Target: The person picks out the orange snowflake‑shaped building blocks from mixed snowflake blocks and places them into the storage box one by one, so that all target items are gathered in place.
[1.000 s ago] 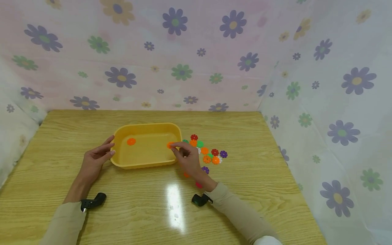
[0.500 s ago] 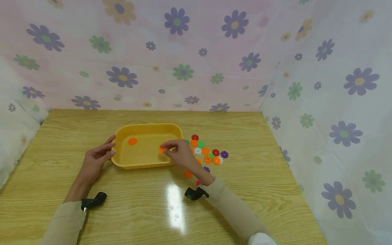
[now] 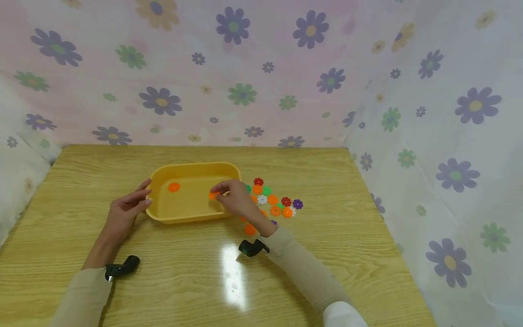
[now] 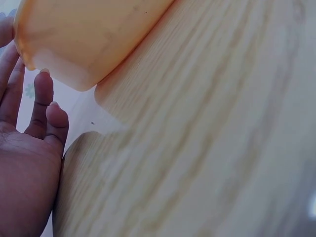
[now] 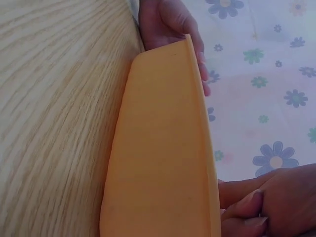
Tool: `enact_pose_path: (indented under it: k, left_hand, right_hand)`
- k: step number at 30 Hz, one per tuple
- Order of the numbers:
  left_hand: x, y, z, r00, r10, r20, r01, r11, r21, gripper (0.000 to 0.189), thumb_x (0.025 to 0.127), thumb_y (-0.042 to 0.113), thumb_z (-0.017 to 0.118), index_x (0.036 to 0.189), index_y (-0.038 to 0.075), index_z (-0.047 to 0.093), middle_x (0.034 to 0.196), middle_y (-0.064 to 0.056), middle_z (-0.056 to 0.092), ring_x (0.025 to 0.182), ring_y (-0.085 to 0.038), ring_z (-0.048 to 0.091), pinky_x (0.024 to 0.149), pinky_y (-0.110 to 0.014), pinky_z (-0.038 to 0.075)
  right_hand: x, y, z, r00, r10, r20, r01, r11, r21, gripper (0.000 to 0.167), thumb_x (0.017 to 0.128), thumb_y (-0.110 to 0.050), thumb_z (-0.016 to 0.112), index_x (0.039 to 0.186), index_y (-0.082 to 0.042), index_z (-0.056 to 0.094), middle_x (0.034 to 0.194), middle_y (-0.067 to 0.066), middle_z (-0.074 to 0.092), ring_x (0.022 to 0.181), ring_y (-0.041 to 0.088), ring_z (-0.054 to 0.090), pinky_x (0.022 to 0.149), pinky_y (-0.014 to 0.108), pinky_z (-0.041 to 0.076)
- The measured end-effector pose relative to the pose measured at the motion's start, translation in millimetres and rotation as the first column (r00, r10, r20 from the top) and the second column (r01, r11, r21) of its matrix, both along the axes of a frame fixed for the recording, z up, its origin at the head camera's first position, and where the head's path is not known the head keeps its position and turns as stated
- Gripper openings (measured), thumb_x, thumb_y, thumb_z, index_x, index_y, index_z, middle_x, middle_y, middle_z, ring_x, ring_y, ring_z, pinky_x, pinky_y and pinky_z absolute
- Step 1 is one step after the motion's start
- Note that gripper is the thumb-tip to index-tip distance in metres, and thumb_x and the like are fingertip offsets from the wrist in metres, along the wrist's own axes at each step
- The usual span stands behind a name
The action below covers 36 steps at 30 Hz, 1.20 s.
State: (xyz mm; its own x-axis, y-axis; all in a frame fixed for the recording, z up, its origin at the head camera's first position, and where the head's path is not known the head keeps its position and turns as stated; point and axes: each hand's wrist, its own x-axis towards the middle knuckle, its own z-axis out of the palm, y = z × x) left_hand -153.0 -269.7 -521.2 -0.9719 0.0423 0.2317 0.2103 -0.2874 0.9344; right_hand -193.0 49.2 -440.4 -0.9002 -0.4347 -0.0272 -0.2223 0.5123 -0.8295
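A yellow plastic basin [image 3: 192, 218] stands on the wooden table, with one orange notched disc [image 3: 174, 187] lying inside at the left. My left hand [image 3: 125, 213] touches the basin's left end, its fingertips right at the rim and its fingers fairly straight. Over the right part of the basin, my right hand [image 3: 238, 198] pinches another orange notched disc [image 3: 212, 195] between thumb and index finger. From the right wrist view, the basin's side wall [image 5: 158, 148] hides the disc and the fingertips.
Right of the basin lies a loose group of flat notched discs, among them a red disc [image 3: 258, 181], a white disc [image 3: 262, 199] and a purple disc [image 3: 298, 204]. My right forearm passes over some of them. A flower-patterned cloth [image 3: 241, 68] stands behind the table.
My right hand has moved left from the basin's right rim to over its inside, still pinching the orange disc. The left hand stays at the left end.
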Motion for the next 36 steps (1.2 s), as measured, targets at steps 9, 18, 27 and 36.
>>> enact_pose_path:
  k: [9,18,27,36]
  left_hand:
    - [2.4,0.4,1.1,1.0,0.017,0.017,-0.017,1.0,0.005,0.03,0.097,-0.016,0.056,0.124,-0.01,0.068,0.14,0.008,0.063,0.137,0.002,0.049,0.105,-0.011,0.044]
    - [3.1,2.1,2.9,1.0,0.02,0.024,-0.02,1.0,-0.023,0.029,0.098,-0.012,0.057,0.126,-0.012,0.066,0.141,0.009,0.063,0.137,0.003,0.049,0.105,-0.011,0.043]
    - [2.2,2.4,2.1,1.0,0.023,0.016,-0.022,0.999,-0.022,0.029,0.098,-0.013,0.057,0.125,-0.012,0.066,0.141,0.009,0.063,0.137,0.002,0.049,0.105,-0.011,0.043]
    - [0.3,1.5,2.1,1.0,0.021,0.009,-0.021,1.0,-0.021,0.028,0.097,-0.014,0.056,0.124,-0.013,0.066,0.141,0.008,0.063,0.137,0.002,0.049,0.106,-0.012,0.043]
  right_hand:
    - [-4.6,-17,-2.5,0.999,-0.012,0.043,0.006,0.991,0.137,0.014,0.094,0.001,0.067,0.098,-0.005,0.08,0.095,0.007,0.073,0.077,0.012,0.059,0.063,0.019,0.049]
    - [-8.5,-30,-8.2,0.994,0.035,0.1,-0.056,0.974,0.219,0.013,0.094,-0.003,0.068,0.101,-0.004,0.079,0.091,0.006,0.072,0.07,0.012,0.057,0.062,0.019,0.048]
    - [-21.4,-42,-16.8,0.992,0.111,0.052,-0.122,0.942,0.311,0.013,0.096,-0.005,0.067,0.102,-0.007,0.078,0.089,0.002,0.071,0.072,0.011,0.057,0.064,0.017,0.047]
    - [-35.1,-54,-24.0,0.993,0.102,0.056,-0.114,0.956,0.27,0.011,0.097,-0.014,0.069,0.104,-0.008,0.076,0.087,0.001,0.068,0.072,0.011,0.056,0.065,0.018,0.046]
